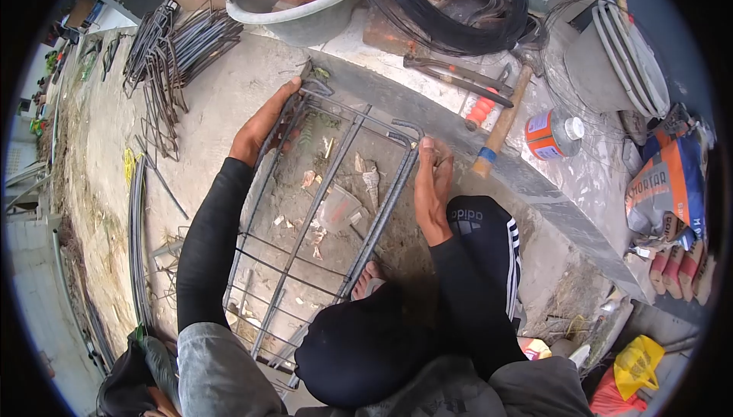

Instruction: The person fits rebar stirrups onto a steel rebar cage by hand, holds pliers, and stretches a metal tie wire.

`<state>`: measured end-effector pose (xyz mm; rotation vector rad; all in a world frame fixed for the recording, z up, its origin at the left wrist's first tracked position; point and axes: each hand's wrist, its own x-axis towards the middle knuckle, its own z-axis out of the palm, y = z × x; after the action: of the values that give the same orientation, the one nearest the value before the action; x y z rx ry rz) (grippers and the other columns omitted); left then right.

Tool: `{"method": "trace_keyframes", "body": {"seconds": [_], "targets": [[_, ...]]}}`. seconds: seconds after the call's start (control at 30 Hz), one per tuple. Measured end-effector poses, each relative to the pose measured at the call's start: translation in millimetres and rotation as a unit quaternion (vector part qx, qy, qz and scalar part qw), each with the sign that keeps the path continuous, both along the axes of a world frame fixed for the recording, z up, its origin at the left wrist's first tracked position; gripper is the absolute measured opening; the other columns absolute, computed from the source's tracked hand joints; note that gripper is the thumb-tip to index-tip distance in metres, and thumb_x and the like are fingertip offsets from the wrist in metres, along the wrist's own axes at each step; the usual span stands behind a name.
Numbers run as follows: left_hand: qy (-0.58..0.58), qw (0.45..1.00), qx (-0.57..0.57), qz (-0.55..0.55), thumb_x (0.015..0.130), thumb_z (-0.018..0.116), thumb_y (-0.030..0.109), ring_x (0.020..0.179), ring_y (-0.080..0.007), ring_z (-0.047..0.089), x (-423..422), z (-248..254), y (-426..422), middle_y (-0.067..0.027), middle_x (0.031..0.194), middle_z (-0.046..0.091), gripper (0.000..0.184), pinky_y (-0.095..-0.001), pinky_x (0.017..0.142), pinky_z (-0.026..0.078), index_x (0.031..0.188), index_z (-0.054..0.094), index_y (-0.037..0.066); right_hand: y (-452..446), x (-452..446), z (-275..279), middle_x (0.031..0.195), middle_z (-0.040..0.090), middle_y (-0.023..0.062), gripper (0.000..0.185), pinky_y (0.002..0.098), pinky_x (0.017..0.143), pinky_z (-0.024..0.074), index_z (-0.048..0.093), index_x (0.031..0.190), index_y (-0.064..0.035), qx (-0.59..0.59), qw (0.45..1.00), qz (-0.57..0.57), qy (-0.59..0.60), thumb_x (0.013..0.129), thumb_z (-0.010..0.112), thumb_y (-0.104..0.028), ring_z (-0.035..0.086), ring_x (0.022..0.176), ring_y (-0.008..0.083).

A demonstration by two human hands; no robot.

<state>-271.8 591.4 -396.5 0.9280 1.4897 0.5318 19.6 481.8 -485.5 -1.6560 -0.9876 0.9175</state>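
Observation:
A rebar cage (382, 213) of long steel bars tied with thinner cross wires stretches from my lap out over the ground. My left hand (263, 125) is closed round its left side near the far end, fingers partly hidden behind the bars. At the far right corner, beside a hooked bar end, my right hand (434, 184) grips the cage with thumb up and fingers mostly hidden. Through the bars I see dirt, paper scraps and a clear plastic cup (338, 209). My foot (369, 280) shows under the cage.
Bent rebar stirrups (164, 51) lie at upper left. Ahead are a grey basin (294, 20), a black wire coil (458, 32), a wooden-handled hammer (504, 119) and an orange-labelled bottle (551, 135). A mortar bag (668, 188) stands right. Long bars (138, 241) run along the left.

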Motion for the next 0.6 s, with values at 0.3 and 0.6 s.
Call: {"method": "trace_keyframes", "body": {"seconds": [0.3,0.6], "targets": [[-0.213,0.962,0.162,-0.056,0.099,0.060,0.054,0.132,-0.0247,0.053,-27,-22,6,-0.0129,0.145,0.057,0.068,-0.0368,0.114,0.039,0.147,0.054,0.005,8,-5,72,0.106,0.060,0.0122,0.036,0.0441,0.077,0.0529,0.069,0.112,-0.0085,0.189,0.933,0.071,-0.299,0.084,0.082,-0.028,0.065,0.095,0.0332],[-0.168,0.937,0.286,-0.111,0.086,0.081,0.022,0.146,-0.0289,0.040,-25,-25,-8,-0.0191,0.154,0.046,0.075,-0.0400,0.125,0.025,0.149,0.045,0.004,19,-24,80,0.098,0.061,0.0087,0.038,0.0462,0.069,0.0529,0.068,0.103,-0.0086,0.135,0.907,0.116,-0.381,0.079,0.085,-0.033,0.067,0.084,0.0351]]}}
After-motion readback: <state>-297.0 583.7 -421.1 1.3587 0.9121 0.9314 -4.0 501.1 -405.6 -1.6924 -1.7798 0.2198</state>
